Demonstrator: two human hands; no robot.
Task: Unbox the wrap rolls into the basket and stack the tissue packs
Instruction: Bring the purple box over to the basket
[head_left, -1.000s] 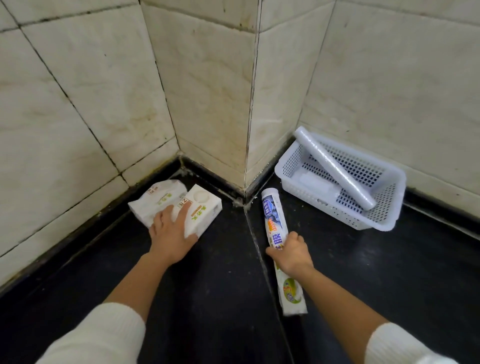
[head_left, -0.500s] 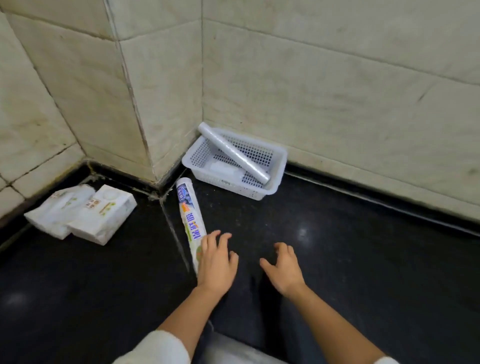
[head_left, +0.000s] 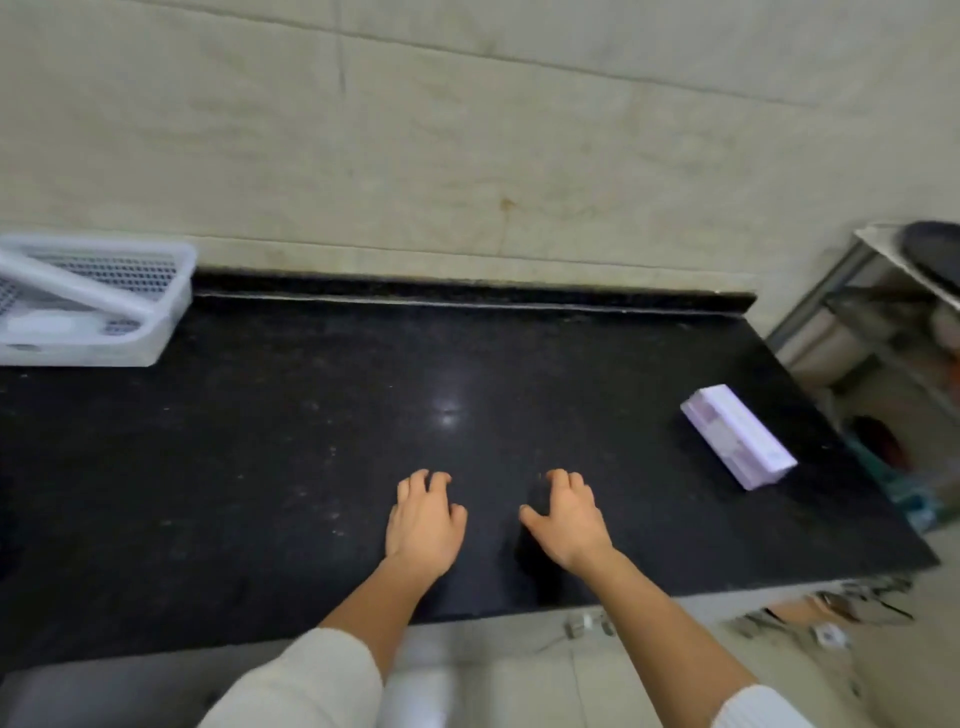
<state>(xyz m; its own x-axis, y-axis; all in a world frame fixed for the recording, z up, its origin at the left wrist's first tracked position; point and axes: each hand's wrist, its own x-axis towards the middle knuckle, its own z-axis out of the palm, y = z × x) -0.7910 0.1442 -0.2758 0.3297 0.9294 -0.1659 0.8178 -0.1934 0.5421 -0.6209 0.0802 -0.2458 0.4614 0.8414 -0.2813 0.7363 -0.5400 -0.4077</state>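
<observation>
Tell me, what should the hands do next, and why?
Probably reach the right hand over to the pale box lying to its right on the black counter. Both hands are empty, the left hand too, and the white basket at the far left already has a roll leaning in it, so that box looks like the next thing to unpack.
</observation>
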